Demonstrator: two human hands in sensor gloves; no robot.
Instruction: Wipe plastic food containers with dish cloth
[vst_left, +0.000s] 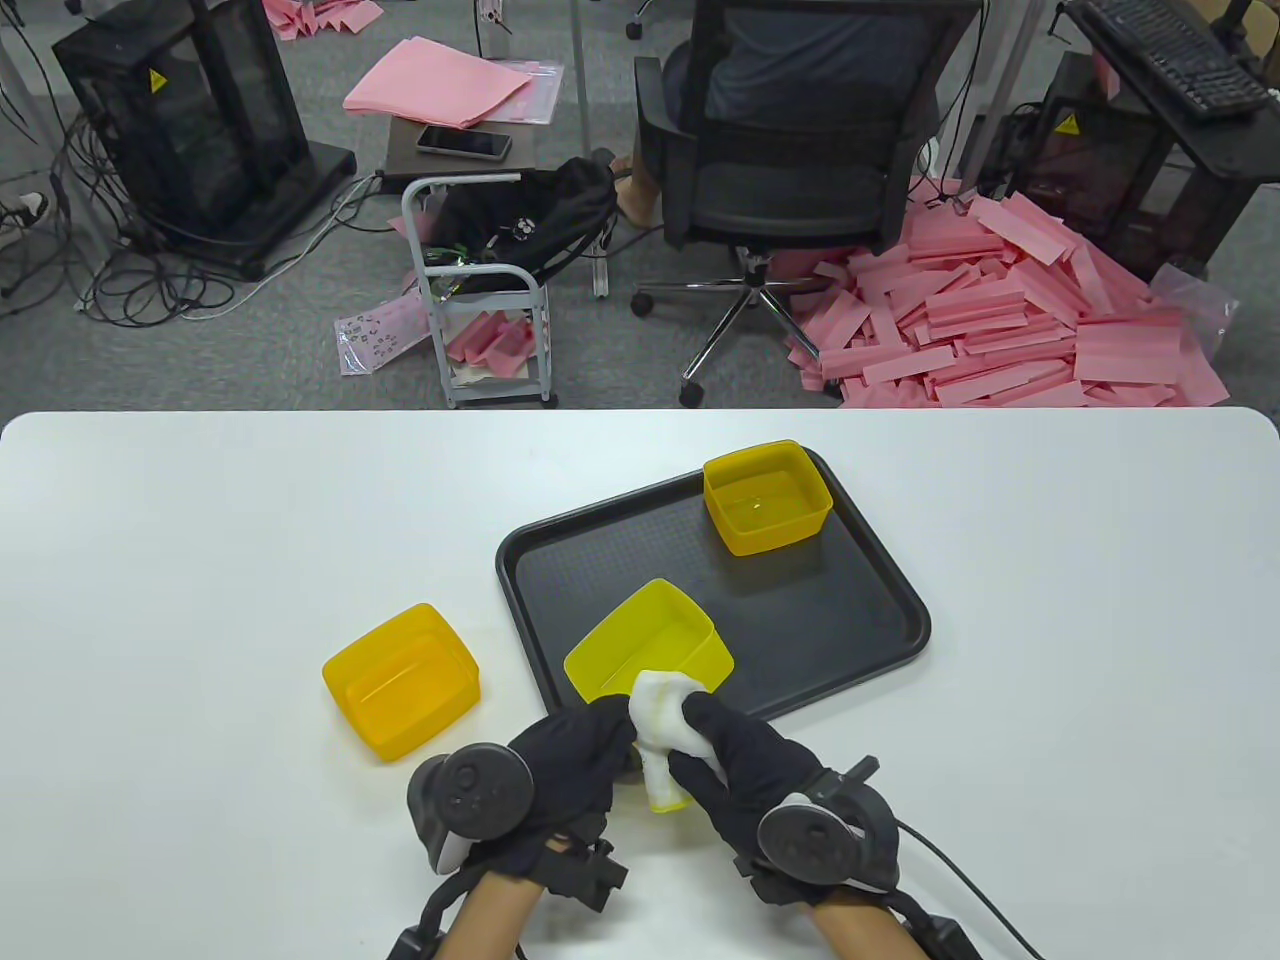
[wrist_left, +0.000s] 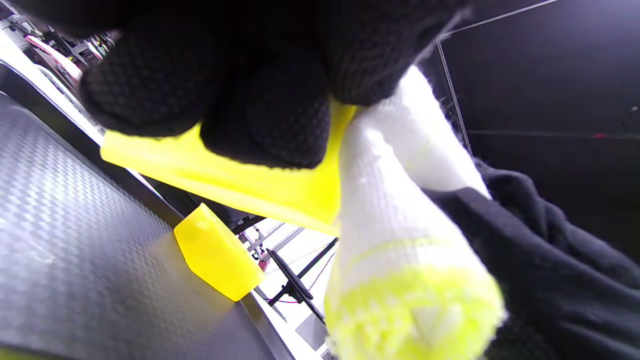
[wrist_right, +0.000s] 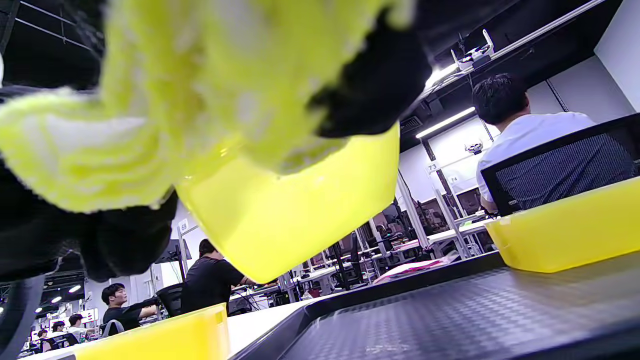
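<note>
My left hand (vst_left: 585, 745) grips the near edge of a yellow plastic container (vst_left: 650, 645) and holds it tilted above the black tray (vst_left: 850, 640). My right hand (vst_left: 725, 745) holds a white and yellow dish cloth (vst_left: 665, 735) pressed against that container's near rim. In the left wrist view my gloved fingers (wrist_left: 265, 115) pinch the yellow wall (wrist_left: 240, 182) beside the cloth (wrist_left: 400, 260). In the right wrist view the cloth (wrist_right: 165, 95) lies over the lifted container (wrist_right: 300, 210). A second yellow container (vst_left: 765, 497) stands at the tray's far corner. A third (vst_left: 402, 682) stands on the table left of the tray.
The white table (vst_left: 1050, 560) reaches well past the tray on both sides. Beyond its far edge are an office chair (vst_left: 790, 150), a small cart (vst_left: 480, 290) and a pile of pink foam strips (vst_left: 1010, 320) on the floor.
</note>
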